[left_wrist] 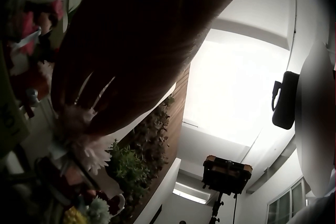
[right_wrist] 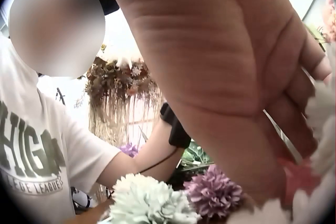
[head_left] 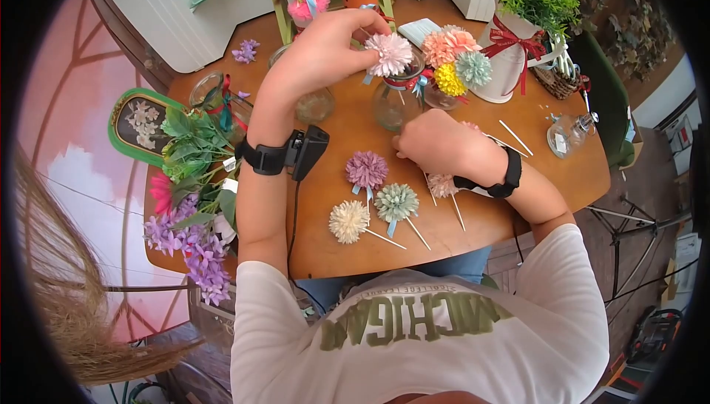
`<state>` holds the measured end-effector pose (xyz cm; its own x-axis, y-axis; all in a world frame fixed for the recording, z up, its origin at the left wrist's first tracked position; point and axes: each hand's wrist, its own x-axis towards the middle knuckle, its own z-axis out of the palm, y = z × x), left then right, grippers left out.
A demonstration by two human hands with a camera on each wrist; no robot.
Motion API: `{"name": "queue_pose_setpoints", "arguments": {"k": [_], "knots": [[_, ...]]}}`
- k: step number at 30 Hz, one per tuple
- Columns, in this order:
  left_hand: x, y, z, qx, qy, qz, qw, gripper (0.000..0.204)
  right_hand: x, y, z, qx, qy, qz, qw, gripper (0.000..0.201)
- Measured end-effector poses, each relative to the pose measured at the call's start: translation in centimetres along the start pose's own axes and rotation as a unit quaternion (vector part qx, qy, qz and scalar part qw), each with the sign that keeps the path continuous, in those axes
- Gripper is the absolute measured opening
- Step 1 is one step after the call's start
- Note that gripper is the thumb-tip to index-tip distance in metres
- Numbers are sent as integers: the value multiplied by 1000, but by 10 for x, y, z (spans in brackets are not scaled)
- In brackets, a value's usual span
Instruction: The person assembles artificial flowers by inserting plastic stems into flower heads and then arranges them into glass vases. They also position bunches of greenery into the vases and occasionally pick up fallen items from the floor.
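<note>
My left hand [head_left: 325, 45] pinches a pale pink pompom flower [head_left: 390, 54] at the mouth of a clear glass jar [head_left: 392, 108] tied with ribbon. In the left wrist view, the fingers of that hand [left_wrist: 128, 40] bend down onto the same flower [left_wrist: 86, 142]. My right hand [head_left: 436, 141] is low over the table, right of the jar, with its fingers bent. Beside those fingers [right_wrist: 302, 90] in the right wrist view is something pinkish red [right_wrist: 302, 176]; whether they grip it is hidden. Purple [head_left: 367, 171], sage green [head_left: 397, 203] and cream [head_left: 348, 222] flowers lie nearer the body.
A jar with peach, yellow and teal flowers [head_left: 452, 45] stands right of the glass jar, before a white pot [head_left: 510, 52] of greenery. Leafy stems with lilac flowers [head_left: 196, 245] lie on the left. A small glass bottle [head_left: 566, 136] and white sticks [head_left: 515, 138] are at right.
</note>
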<state>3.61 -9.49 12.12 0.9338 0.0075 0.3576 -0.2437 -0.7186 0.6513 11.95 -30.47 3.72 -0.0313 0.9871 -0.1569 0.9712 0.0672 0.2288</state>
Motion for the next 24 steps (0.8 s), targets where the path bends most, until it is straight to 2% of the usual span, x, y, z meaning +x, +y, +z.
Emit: {"name": "queue_pose_setpoints", "arguments": {"k": [2,4,5,6,9,10,11,13,14,16,19,24], "knots": [[0,-2,0,-3,-6,5,1000,35,0,3,-1,-11,-16,-8,1000,20],[0,0,-1,11,5,11,1000,31,-9,8,-18,72,98,-57,991,14],[0,0,-2,11,7,13,1000,31,-15,10,-31,69,97,-57,991,14],[0,1,-3,14,3,7,1000,31,-21,12,-49,129,140,-61,980,9],[-3,7,-9,18,-4,-21,1000,32,-36,23,-75,277,279,-49,918,9],[-4,9,-10,20,-11,-42,999,32,-41,24,-81,272,322,-8,907,13],[-3,5,-10,18,-11,-42,999,32,-47,33,-88,210,399,-19,892,15],[-1,-2,-12,44,-2,6,999,31,-57,36,-103,205,488,32,848,21],[-1,-4,-12,43,-3,7,999,31,-59,40,-103,205,488,34,848,21],[-1,-3,-12,45,0,1,999,31,-61,49,-103,148,562,66,811,26],[-1,-3,-11,47,0,19,999,30,-55,50,-98,111,545,83,827,26],[-1,1,-12,42,-14,6,999,30,-32,52,-78,88,510,52,854,26]]}}
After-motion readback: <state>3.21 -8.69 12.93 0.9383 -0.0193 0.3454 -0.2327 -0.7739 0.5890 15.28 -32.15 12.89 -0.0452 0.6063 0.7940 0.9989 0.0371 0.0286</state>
